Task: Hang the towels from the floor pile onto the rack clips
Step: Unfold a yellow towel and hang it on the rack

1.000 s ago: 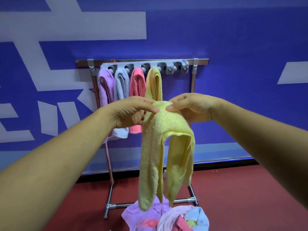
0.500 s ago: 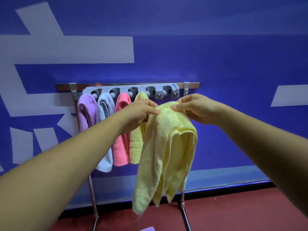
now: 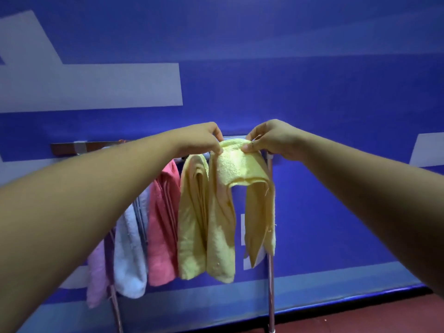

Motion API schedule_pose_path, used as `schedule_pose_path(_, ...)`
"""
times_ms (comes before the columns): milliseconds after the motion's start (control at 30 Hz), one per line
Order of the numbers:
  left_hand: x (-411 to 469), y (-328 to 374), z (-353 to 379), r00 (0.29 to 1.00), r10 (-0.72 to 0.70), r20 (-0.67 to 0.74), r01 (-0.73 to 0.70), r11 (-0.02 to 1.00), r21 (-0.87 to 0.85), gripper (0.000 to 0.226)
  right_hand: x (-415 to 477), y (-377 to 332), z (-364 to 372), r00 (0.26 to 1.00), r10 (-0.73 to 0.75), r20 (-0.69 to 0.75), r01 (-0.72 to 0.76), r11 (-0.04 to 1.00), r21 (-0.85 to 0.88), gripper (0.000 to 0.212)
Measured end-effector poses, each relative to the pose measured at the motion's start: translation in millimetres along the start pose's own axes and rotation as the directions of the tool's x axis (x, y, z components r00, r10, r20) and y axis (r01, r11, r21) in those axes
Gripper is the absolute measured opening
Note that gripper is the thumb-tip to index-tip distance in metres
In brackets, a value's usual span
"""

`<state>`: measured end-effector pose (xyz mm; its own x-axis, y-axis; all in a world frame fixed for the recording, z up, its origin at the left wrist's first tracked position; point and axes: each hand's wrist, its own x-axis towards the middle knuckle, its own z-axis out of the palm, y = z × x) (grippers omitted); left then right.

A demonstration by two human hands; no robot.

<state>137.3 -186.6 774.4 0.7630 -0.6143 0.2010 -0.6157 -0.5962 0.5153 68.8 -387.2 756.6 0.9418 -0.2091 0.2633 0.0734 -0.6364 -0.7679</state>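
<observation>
Right, both hands up at the rack (image 3: 64, 148): left hand (image 3: 199, 138) and right hand (image 3: 271, 138) each pinching the top fold of the yellow towel (image 3: 237, 169), hiding the clips behind. Left forearm covers the tops of the lilac towel (image 3: 96, 280) and pale blue towel (image 3: 129, 258). Wall lettering (image 3: 96, 87) is cropped, unreadable.

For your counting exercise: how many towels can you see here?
5. On the rack, left to right: lilac towel, pale blue towel, pink towel, yellow towel. A second yellow towel is held by both hands. Arms may hide others.
</observation>
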Motion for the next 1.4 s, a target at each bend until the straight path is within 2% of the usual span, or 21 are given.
schedule_pose_path(100, 18.6, -16.1, 2.4, 1.000, 0.003, 0.010, -0.004, 0.991, 0.131, 0.028, 18.0, 0.4, 11.1, 0.998, -0.038, -0.057, 0.032, 0.994, -0.102, 0.025)
schedule_pose_path(200, 29.6, -32.2, 8.4, 0.999, -0.011, 0.035, 0.000, 0.957, 0.291, 0.031, 32.3, 0.7, 29.2, 0.997, -0.067, -0.038, 0.061, 0.986, -0.154, 0.019)
schedule_pose_path(300, 37.4, -43.1, 13.2, 1.000, 0.003, 0.000, -0.003, 0.969, 0.246, 0.029, 44.8, 6.2, 39.8, 0.995, -0.057, -0.085, 0.042, 0.983, -0.176, 0.015)
schedule_pose_path(367, 42.3, -47.0, 17.6, 0.994, 0.014, -0.113, 0.003, 0.988, 0.151, 0.028, 51.7, 10.7, 41.4, 0.983, -0.072, -0.168, 0.052, 0.991, -0.125, 0.015)
schedule_pose_path(433, 46.0, -49.0, 26.2, 0.973, 0.017, -0.229, 0.007, 0.994, 0.105, 0.028, 56.0, 16.2, 44.2, 0.956, -0.118, -0.267, 0.075, 0.983, -0.166, 0.020)
schedule_pose_path(567, 48.9, -49.9, 46.2, 0.955, 0.116, -0.272, -0.010, 0.931, 0.364, 0.019, 55.7, 33.7, 58.3, 0.949, -0.184, -0.255, 0.058, 0.898, -0.435, 0.018)
schedule_pose_path(667, 48.5, -52.3, 50.6, 0.929, 0.180, -0.324, -0.031, 0.910, 0.414, 0.018, 50.9, 47.2, 61.5, 0.946, -0.209, -0.248, 0.047, 0.846, -0.532, 0.017)
schedule_pose_path(767, 46.0, -55.2, 54.2, 0.862, 0.325, -0.389, -0.129, 0.883, 0.452, 0.020, 36.1, 51.2, 63.4, 0.854, -0.401, -0.332, 0.141, 0.792, -0.594, 0.016)
schedule_pose_path(833, 41.5, -55.4, 56.8, 0.874, 0.344, -0.342, -0.200, 0.898, 0.393, 0.028, 22.1, 49.3, 67.6, 0.814, -0.474, -0.336, 0.261, 0.815, -0.517, 0.017)
schedule_pose_path(900, 36.3, -56.1, 59.3, 0.909, 0.320, -0.269, -0.203, 0.901, 0.384, 0.033, 9.2, 47.5, 73.8, 0.838, -0.458, -0.296, 0.332, 0.859, -0.390, 0.022)
schedule_pose_path(1033, 26.1, -54.8, 63.3, 0.939, 0.297, -0.173, -0.160, 0.822, 0.546, 0.036, 0.2, 47.4, 84.6, 0.932, -0.296, -0.208, 0.272, 0.952, -0.140, 0.033)
schedule_pose_path(1133, 16.7, -51.6, 62.6, 0.959, 0.252, -0.131, -0.126, 0.791, 0.599, 0.035, -2.7, 49.1, 87.4, 0.967, -0.188, -0.173, 0.195, 0.981, 0.023, 0.039)
schedule_pose_path(1233, -0.1, -53.9, 61.4, 0.943, 0.284, -0.174, -0.155, 0.837, 0.524, 0.033, -17.8, 50.7, 85.6, 0.979, -0.126, -0.161, 0.125, 0.992, -0.015, 0.032)
schedule_pose_path(1300, -18.6, -58.8, 65.3, 0.909, 0.321, -0.266, -0.177, 0.874, 0.452, 0.030, -32.5, 54.0, 86.9, 0.980, -0.090, -0.178, 0.083, 0.995, -0.046, 0.028)
schedule_pose_path(1400, -54.1, -76.6, 85.6, 0.870, 0.353, -0.345, -0.239, 0.912, 0.333, 0.031, -61.6, 61.9, 99.6, 0.986, -0.018, -0.167, 0.005, 0.997, -0.074, 0.032)
